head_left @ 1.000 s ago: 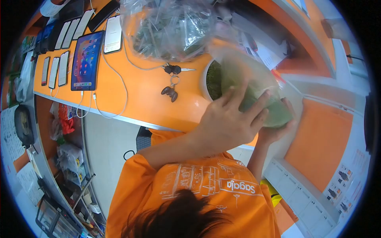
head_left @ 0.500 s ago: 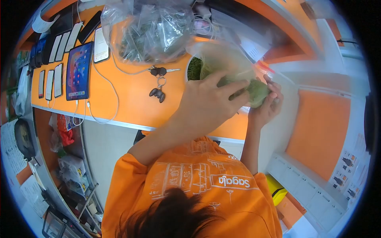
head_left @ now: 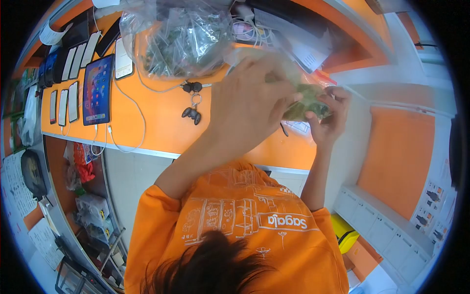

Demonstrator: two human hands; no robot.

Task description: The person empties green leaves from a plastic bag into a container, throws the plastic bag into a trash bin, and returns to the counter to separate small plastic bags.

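Both hands are at a clear plastic bag with green contents, held above the orange table. My left hand is closed, its fingertips pinching the bag's left side; the fingers are slightly smeared by motion. My right hand grips the bag's right end between thumb and fingers. What the green stuff is cannot be made out through the plastic. Behind my left hand, the upper part of the bag is pale and blurred. A bunch of keys with a gamepad-shaped fob lies left of my left hand.
A large clear bag full of smaller bags lies at the table's back. To the left are a tablet, several phones and white charging cables. Papers and cables sit at the back right. The table's front edge runs below.
My left hand has moved up and left, and now hides the dark green patch with a pale rim that showed beside it. My right hand stays near its place, still gripping the bag.
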